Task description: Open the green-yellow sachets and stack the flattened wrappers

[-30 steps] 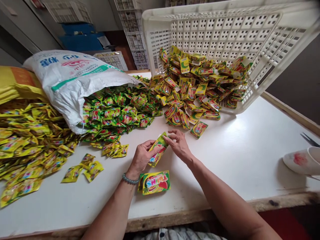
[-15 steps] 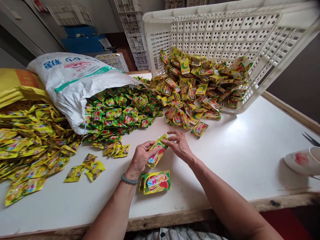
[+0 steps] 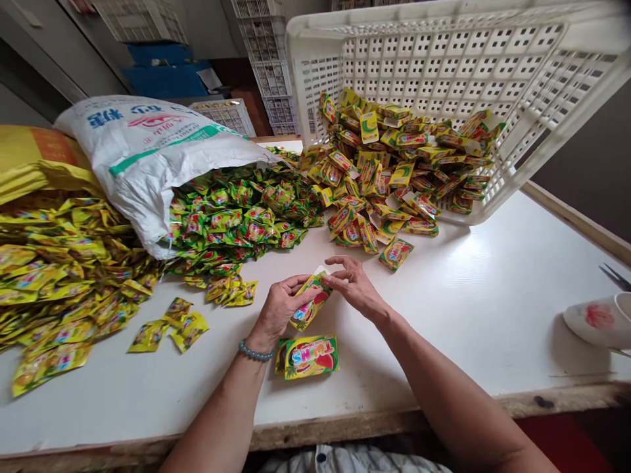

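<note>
My left hand (image 3: 280, 306) is wrapped round a small yellow and green box (image 3: 311, 301), tilted above the table. A white flap shows at the box's upper end. My right hand (image 3: 351, 284) touches that end with thumb and fingertips; its index finger is raised. Just below lie flat boxes (image 3: 310, 358), one on another. A single box (image 3: 396, 253) rests beyond my right hand. Green sachets (image 3: 246, 220) spill from a white sack (image 3: 148, 144) at the left, beside a heap of yellow sachets (image 3: 59, 276).
A white crate (image 3: 444, 59) lies tipped on its side, with many boxes (image 3: 379, 171) spilling out. At the right are a cup (image 3: 597, 320) and dark scissors (image 3: 614, 276). Loose yellow sachets (image 3: 188, 330) lie left of my hands. Stacked crates (image 3: 269, 66) stand behind.
A white flap now shows at the top of the held box, where my right fingertips are. The view has shifted slightly; both hands have stayed nearly in place.
</note>
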### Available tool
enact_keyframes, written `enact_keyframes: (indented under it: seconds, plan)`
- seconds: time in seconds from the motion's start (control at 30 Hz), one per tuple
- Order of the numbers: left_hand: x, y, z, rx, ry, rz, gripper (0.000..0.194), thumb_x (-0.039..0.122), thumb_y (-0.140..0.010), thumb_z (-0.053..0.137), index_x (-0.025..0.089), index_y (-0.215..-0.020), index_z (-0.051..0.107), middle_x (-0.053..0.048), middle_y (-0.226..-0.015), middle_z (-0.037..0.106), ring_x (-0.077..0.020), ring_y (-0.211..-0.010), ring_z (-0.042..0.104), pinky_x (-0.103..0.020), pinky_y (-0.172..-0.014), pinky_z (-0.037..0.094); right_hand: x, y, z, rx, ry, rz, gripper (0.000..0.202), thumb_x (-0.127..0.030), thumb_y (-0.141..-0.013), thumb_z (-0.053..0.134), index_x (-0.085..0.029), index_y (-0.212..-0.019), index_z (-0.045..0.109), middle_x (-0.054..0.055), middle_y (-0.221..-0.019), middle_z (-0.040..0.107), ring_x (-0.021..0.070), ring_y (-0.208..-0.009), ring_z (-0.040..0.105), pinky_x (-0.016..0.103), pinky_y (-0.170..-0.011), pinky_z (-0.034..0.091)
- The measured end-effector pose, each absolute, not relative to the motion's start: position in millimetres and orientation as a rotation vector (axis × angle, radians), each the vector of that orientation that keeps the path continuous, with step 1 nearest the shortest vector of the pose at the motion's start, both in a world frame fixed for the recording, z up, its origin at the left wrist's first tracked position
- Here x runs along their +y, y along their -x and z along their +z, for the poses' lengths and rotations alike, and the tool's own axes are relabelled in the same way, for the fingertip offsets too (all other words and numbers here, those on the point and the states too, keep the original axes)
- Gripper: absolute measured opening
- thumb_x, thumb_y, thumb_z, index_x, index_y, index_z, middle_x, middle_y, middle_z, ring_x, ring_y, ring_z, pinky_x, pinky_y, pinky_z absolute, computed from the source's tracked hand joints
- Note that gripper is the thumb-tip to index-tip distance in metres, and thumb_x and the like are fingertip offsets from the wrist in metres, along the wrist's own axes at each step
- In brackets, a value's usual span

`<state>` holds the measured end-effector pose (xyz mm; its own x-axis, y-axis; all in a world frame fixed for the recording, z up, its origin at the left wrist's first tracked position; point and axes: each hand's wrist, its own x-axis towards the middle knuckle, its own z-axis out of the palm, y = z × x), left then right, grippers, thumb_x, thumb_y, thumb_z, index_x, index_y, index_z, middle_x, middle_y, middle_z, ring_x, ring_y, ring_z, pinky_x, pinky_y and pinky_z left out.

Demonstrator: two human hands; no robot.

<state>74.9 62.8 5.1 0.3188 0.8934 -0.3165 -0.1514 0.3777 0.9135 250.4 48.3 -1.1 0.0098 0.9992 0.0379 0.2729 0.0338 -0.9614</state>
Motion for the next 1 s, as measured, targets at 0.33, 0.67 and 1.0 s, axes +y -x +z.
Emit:
enact_keyframes:
  seconds: [0.33, 0.67, 1.0]
  plan:
    - [65.2, -82.3, -1.7, 1.008, -0.958, 1.082, 0.060, 0.032, -0.056, 0.089, 0.016, -0.106, 0.060, -0.001, -0.073, 0.071, -0.0154, -0.062, 0.065, -0.024, -0.059, 0.051, 44.7, -237.7, -3.3, -1.351, 1.336, 0.936, 0.043, -0.063, -0.084, 0.057, -0.022, -0.086, 0.073, 0.009, -0.131, 0.055, 0.0290, -0.129, 0.039, 0.047, -0.108, 0.032]
    - [62.5, -76.8, -6.9, 1.004, -1.257, 1.109, 0.037, 0.033, -0.077, 0.074, 0.022, -0.108, 0.057, -0.001, -0.092, 0.068, -0.0151, -0.079, 0.065, -0.023, -0.070, 0.051, 49.6, -223.6, -23.3, -1.111, 1.080, 1.288, 0.042, -0.059, -0.073, 0.071, -0.018, -0.083, 0.067, 0.006, -0.086, 0.065, 0.0180, -0.080, 0.058, 0.031, -0.076, 0.048]
    - [62.4, -80.3, -1.4, 0.998, -1.032, 1.155, 0.043, 0.033, -0.066, 0.082, 0.020, -0.100, 0.060, 0.000, -0.086, 0.069, -0.0138, -0.074, 0.064, -0.023, -0.069, 0.050, 49.4, -227.5, -15.7, -1.007, 1.067, 1.347, 0.043, -0.053, -0.067, 0.076, -0.019, -0.086, 0.059, 0.000, -0.072, 0.059, 0.0146, -0.068, 0.054, 0.028, -0.068, 0.045]
